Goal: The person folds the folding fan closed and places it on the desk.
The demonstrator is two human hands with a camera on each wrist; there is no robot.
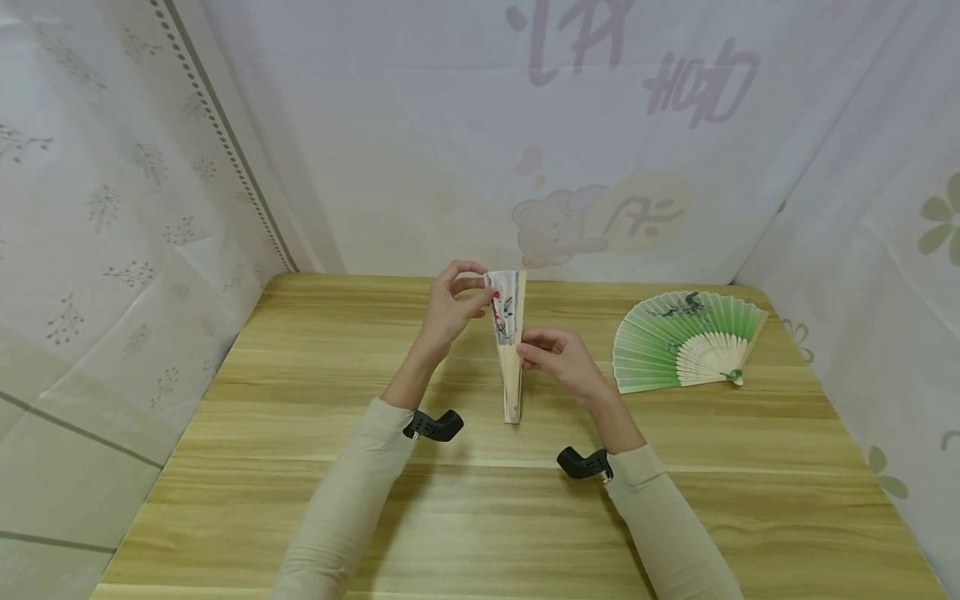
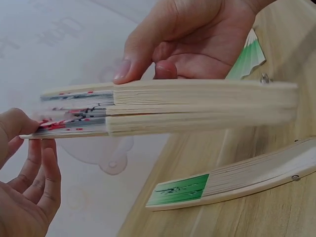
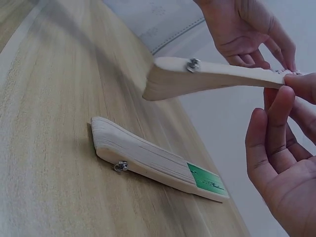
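Note:
A nearly folded hand fan (image 1: 507, 321) with bamboo ribs and white paper printed in red and black is held above the table. My left hand (image 1: 448, 310) pinches its paper end between thumb and fingers. At the side edge, about where paper meets ribs, my right hand (image 1: 562, 360) pinches the outer rib. In the left wrist view the paper folds part slightly near the left thumb. Beneath the held fan lies a folded green fan (image 3: 153, 160) with a metal rivet. The held fan largely hides it in the head view.
A spread green fan (image 1: 648, 346) lies at the right of the wooden table (image 1: 720, 517). Printed curtains (image 1: 397, 150) hang behind the table and along both sides. A black wrist device (image 1: 438, 426) sits by each sleeve cuff.

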